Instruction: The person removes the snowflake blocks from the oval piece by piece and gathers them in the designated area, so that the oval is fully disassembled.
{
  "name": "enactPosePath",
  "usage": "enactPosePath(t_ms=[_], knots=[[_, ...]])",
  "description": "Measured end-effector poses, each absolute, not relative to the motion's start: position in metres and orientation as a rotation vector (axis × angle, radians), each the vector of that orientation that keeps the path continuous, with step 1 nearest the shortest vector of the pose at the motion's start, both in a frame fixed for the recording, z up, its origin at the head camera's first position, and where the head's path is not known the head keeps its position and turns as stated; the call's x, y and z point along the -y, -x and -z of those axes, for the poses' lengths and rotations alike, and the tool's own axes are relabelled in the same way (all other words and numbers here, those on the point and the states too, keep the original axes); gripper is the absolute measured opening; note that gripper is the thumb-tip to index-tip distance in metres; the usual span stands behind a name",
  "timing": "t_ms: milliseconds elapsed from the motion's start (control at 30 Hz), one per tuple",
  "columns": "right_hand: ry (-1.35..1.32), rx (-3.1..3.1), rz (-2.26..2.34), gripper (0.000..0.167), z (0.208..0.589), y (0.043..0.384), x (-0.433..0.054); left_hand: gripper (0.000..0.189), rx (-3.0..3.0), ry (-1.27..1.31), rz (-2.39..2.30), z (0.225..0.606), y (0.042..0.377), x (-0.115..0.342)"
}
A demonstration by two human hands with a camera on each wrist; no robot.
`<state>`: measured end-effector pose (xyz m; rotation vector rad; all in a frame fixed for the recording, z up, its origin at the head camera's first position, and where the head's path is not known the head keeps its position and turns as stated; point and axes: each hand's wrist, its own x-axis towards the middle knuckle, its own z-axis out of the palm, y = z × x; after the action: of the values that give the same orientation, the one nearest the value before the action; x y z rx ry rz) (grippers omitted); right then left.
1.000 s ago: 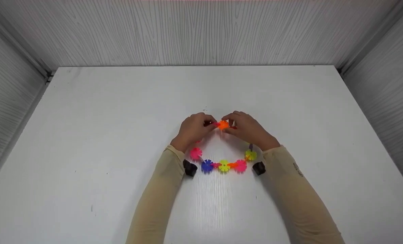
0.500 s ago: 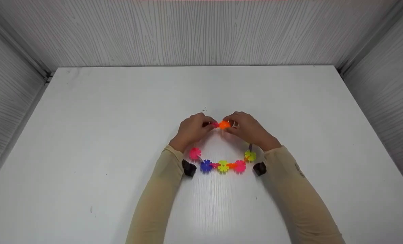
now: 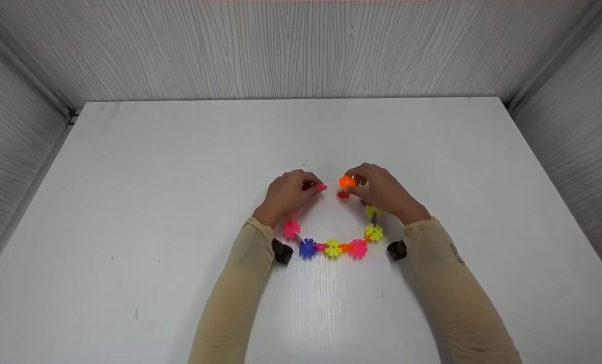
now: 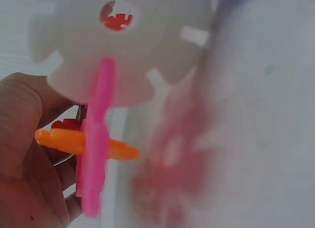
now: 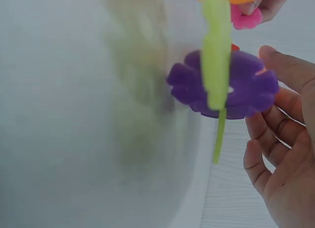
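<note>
A chain of notched snowflake discs in several colours curves across the table between the hands. My left hand (image 3: pixel 292 193) pinches a pink disc (image 3: pixel 321 187) at one end of it. Opposite, my right hand (image 3: pixel 379 189) holds an orange disc (image 3: pixel 347 181) between thumb and finger, with a red disc (image 3: pixel 343 194) just below. A gap separates the pink and orange discs. In the left wrist view, a white disc (image 4: pixel 162 41) and a crossing orange disc (image 4: pixel 66 141) hang near the left hand. Close to the right fingers, the right wrist view has a purple disc (image 5: pixel 251 87).
The chain's near side, with a blue disc (image 3: pixel 308 248), a yellow disc (image 3: pixel 333 248) and a pink disc (image 3: pixel 358 248), lies on the white table (image 3: pixel 129 202). Black wrist cameras (image 3: pixel 282 252) flank it. A wood-grain panel (image 3: pixel 291 50) stands behind the table.
My right hand has moved right with the orange disc, which has parted from the pink disc in my left hand. The red disc now shows below it. My left hand stays nearly still.
</note>
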<state>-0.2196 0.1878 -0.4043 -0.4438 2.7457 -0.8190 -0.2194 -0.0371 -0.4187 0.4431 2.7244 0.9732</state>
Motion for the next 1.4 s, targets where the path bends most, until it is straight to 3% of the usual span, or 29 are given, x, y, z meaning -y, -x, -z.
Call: enactPosePath(t_ms=[167,667,1400], knots=[[0.349,-2.750,0.803,0.042,0.406,0.220,-0.198,0.025,-2.692,-0.417,-0.998,0.420,0.219,0.039],[0.406,-2.881,0.905,0.041,0.413,0.225,-0.230,0.040,-2.652,-0.453,-1.023,0.420,0.220,0.043],[0.232,-2.822,0.970,0.042,0.415,0.227,-0.273,0.035,-2.620,-0.417,-1.054,0.419,0.219,0.047]])
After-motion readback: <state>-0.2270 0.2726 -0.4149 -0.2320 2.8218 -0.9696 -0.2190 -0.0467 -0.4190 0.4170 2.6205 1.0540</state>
